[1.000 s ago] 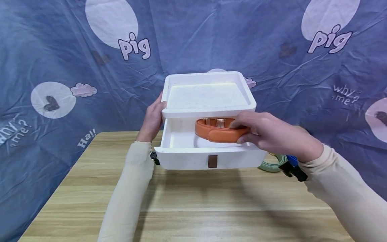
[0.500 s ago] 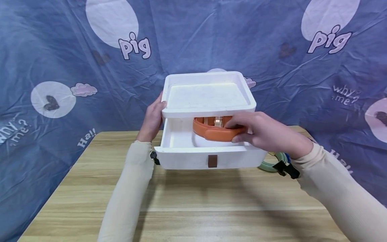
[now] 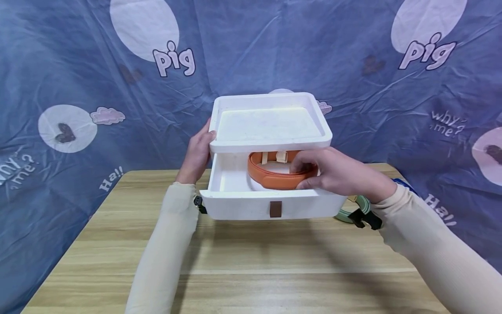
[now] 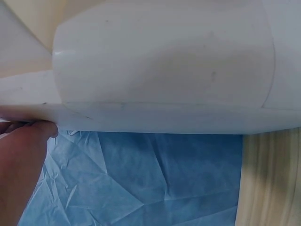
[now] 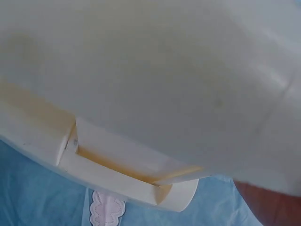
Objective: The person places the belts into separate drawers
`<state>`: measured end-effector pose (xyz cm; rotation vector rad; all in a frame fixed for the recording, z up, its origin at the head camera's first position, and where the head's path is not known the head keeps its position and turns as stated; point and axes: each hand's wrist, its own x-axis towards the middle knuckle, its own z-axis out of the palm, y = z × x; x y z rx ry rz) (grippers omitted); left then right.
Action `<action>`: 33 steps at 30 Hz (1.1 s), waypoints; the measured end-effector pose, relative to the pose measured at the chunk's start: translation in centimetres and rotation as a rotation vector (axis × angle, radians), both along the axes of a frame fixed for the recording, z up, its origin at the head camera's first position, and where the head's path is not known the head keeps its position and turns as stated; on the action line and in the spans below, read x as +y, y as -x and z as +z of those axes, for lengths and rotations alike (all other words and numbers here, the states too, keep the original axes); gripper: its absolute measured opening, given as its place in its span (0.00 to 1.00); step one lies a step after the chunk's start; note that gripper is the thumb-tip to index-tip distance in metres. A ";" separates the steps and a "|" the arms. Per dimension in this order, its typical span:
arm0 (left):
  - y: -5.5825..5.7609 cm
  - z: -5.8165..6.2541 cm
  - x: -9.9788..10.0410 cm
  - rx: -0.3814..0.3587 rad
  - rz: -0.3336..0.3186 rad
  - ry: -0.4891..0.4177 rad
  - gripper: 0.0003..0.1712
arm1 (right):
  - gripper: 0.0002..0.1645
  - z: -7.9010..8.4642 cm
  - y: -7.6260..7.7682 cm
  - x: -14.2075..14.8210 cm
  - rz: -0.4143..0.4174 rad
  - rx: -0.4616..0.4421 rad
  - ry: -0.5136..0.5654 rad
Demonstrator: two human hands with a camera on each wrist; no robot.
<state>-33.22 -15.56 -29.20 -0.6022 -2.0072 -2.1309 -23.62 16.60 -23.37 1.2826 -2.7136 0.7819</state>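
Note:
A white drawer box (image 3: pixel 270 124) with a shallow tray top has its drawer (image 3: pixel 235 207) pulled out toward me, a brown tab on the front. My left hand (image 3: pixel 198 152) grips the box's left side, thumb at the upper rim. In the left wrist view, that hand (image 4: pixel 23 160) shows at the edge of the white side wall (image 4: pixel 160 61). Inside the drawer's right half, a coiled orange belt (image 3: pixel 280 179) with a pale buckle is pinched by my right hand (image 3: pixel 339 170). The right wrist view is mostly white plastic (image 5: pixel 141 61), the belt hidden there.
A green coiled belt (image 3: pixel 364 204) lies on the wooden table (image 3: pixel 251 270) right of the drawer, partly behind my right wrist. Something blue (image 3: pixel 405 185) peeks out beyond that forearm. A blue printed cloth (image 3: pixel 251 52) hangs behind the table.
My right hand has moved left and slightly down with the orange belt, lower into the drawer, so more of the coil's inside shows. The left hand and the box have stayed in place.

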 end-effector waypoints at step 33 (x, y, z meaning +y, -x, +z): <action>0.0 -0.2 0.1 0.006 0.003 -0.004 0.33 | 0.11 0.5 1.6 -0.8 0.091 -0.361 -0.147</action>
